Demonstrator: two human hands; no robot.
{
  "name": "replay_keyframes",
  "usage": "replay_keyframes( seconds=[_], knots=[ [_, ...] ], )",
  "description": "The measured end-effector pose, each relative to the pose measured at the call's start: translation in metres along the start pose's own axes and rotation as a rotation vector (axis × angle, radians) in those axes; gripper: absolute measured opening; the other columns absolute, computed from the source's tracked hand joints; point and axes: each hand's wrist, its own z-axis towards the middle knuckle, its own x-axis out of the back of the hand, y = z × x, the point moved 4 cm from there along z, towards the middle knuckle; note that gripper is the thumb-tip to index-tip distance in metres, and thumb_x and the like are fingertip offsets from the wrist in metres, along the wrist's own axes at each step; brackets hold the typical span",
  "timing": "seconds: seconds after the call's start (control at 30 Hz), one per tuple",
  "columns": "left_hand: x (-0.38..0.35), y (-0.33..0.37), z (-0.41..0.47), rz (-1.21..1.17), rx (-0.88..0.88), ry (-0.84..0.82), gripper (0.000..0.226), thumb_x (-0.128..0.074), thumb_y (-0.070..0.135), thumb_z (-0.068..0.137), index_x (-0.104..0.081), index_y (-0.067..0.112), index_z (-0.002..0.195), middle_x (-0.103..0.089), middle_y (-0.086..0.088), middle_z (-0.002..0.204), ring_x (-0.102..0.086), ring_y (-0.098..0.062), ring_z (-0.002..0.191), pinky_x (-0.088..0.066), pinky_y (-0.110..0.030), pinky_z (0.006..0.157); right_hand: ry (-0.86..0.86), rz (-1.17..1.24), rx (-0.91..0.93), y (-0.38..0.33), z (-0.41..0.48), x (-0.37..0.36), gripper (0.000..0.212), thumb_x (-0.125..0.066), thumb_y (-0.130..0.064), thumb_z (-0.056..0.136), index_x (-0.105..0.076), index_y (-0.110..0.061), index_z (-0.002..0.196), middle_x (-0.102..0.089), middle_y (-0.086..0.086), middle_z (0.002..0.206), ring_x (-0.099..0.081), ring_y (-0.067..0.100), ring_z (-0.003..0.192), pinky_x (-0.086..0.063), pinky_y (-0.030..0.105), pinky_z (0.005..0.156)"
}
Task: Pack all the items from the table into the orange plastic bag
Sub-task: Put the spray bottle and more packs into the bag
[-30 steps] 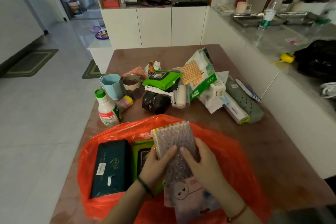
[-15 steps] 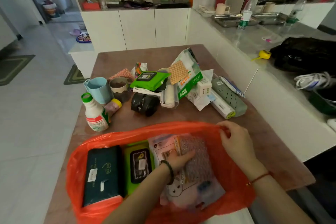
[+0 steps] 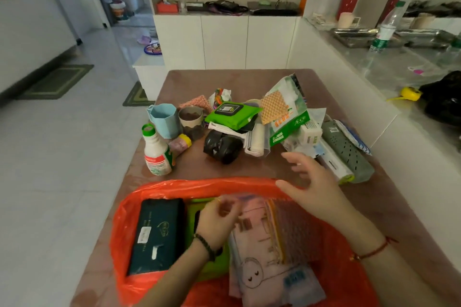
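Your crinkled orange plastic bag (image 3: 249, 188) lies open across the lower middle of the frame, holding a dark rectangular pack (image 3: 157, 234), a green pack mostly hidden under your left hand (image 3: 219, 222), and a translucent pink pouch (image 3: 272, 274) with a bubble-textured sheet on it. Your left hand is blurred, fingers curled, grip unclear. Your right hand (image 3: 314, 187) hovers open above the bag's far rim. The bag's near edge is cut off.

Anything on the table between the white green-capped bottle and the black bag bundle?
Head view: a small pink yellow-capped container lies between the bottle and the black bundle, nearer the bottle; otherwise bare table.
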Motion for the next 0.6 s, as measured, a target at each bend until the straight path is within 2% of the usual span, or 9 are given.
replay_keyframes(
  seconds=[0.07, 0.1, 0.13, 0.17, 0.27, 0.3, 0.37, 0.5, 0.6],
  knots=[
    [0.052, 0.015, 0.007, -0.079, -0.102, 0.247, 0.011, -0.058, 0.016, 0.086, -0.059, 0.017, 0.075, -0.061, 0.003, 0.069, -0.057, 0.001, 0.061, -0.046, -0.012, 0.058, -0.094, 0.138, 0.061, -0.030, 0.017, -0.028, 0.058, -0.072, -0.029, 0.075, -0.043, -0.041, 0.124, -0.049, -0.013, 0.123, -0.052, 0.006, 0.109, -0.042, 0.026, 0.092],
    [0.078, 0.022, 0.013, -0.105, -0.138, 0.380, 0.007, -0.059, 0.013, 0.085, -0.058, 0.016, 0.079, -0.059, 0.004, 0.070, -0.056, 0.004, 0.061, -0.044, -0.014, 0.060, -0.144, 0.166, 0.078, -0.044, 0.026, -0.045, 0.062, -0.073, -0.029, 0.075, -0.041, -0.038, 0.128, -0.047, -0.013, 0.126, -0.051, 0.006, 0.111, -0.042, 0.025, 0.093],
    [0.101, 0.028, 0.021, -0.119, -0.152, 0.486, 0.007, -0.061, 0.012, 0.084, -0.057, 0.014, 0.090, -0.058, 0.005, 0.077, -0.056, 0.004, 0.067, -0.043, -0.018, 0.065, -0.186, 0.181, 0.086, -0.057, 0.034, -0.062, 0.066, -0.073, -0.029, 0.075, -0.039, -0.034, 0.132, -0.045, -0.011, 0.129, -0.049, 0.007, 0.112, -0.041, 0.025, 0.093],
    [0.122, 0.032, 0.032, -0.134, -0.142, 0.554, 0.024, -0.063, 0.014, 0.082, -0.053, 0.012, 0.104, -0.058, 0.002, 0.088, -0.056, 0.000, 0.077, -0.043, -0.022, 0.069, -0.219, 0.196, 0.086, -0.068, 0.041, -0.078, 0.068, -0.072, -0.028, 0.076, -0.037, -0.031, 0.134, -0.044, -0.008, 0.132, -0.049, 0.009, 0.113, -0.042, 0.026, 0.093],
    [0.167, 0.028, 0.073, -0.085, -0.033, 0.539, 0.070, -0.066, 0.021, 0.080, -0.027, 0.014, 0.138, -0.041, -0.010, 0.135, -0.045, -0.023, 0.118, -0.043, -0.035, 0.095, -0.282, 0.255, 0.062, -0.090, 0.048, -0.120, 0.069, -0.071, -0.027, 0.077, -0.035, -0.028, 0.136, -0.043, 0.001, 0.138, -0.051, 0.015, 0.114, -0.045, 0.032, 0.095],
    [0.176, 0.024, 0.087, -0.005, -0.002, 0.507, 0.078, -0.066, 0.022, 0.080, -0.019, 0.015, 0.142, -0.033, -0.012, 0.145, -0.038, -0.028, 0.129, -0.038, -0.040, 0.104, -0.293, 0.274, 0.053, -0.092, 0.046, -0.130, 0.069, -0.071, -0.027, 0.078, -0.035, -0.029, 0.136, -0.043, 0.002, 0.138, -0.051, 0.015, 0.114, -0.046, 0.034, 0.097],
    [0.185, 0.015, 0.111, 0.144, 0.020, 0.445, 0.086, -0.068, 0.020, 0.079, -0.012, 0.016, 0.144, -0.023, -0.013, 0.152, -0.029, -0.031, 0.136, -0.030, -0.043, 0.109, -0.310, 0.298, 0.029, -0.089, 0.037, -0.146, 0.068, -0.070, -0.029, 0.078, -0.035, -0.034, 0.135, -0.043, -0.001, 0.138, -0.051, 0.014, 0.115, -0.046, 0.037, 0.099],
    [0.182, 0.000, 0.149, 0.171, -0.031, 0.323, 0.078, -0.071, 0.012, 0.074, -0.026, 0.015, 0.138, -0.041, -0.012, 0.138, -0.042, -0.028, 0.125, -0.036, -0.033, 0.098, -0.308, 0.315, -0.077, -0.066, 0.017, -0.157, 0.065, -0.068, -0.033, 0.079, -0.032, -0.043, 0.133, -0.041, -0.009, 0.136, -0.050, 0.007, 0.112, -0.047, 0.025, 0.089],
    [0.186, -0.009, 0.160, 0.153, -0.051, 0.413, 0.048, -0.067, 0.008, 0.077, -0.042, 0.018, 0.117, -0.055, -0.009, 0.113, -0.054, -0.028, 0.107, -0.039, -0.029, 0.084, -0.263, 0.367, -0.155, -0.052, 0.008, -0.150, 0.061, -0.068, -0.028, 0.080, -0.035, -0.043, 0.129, -0.043, -0.009, 0.133, -0.052, 0.007, 0.111, -0.047, 0.018, 0.083]
  ],
)
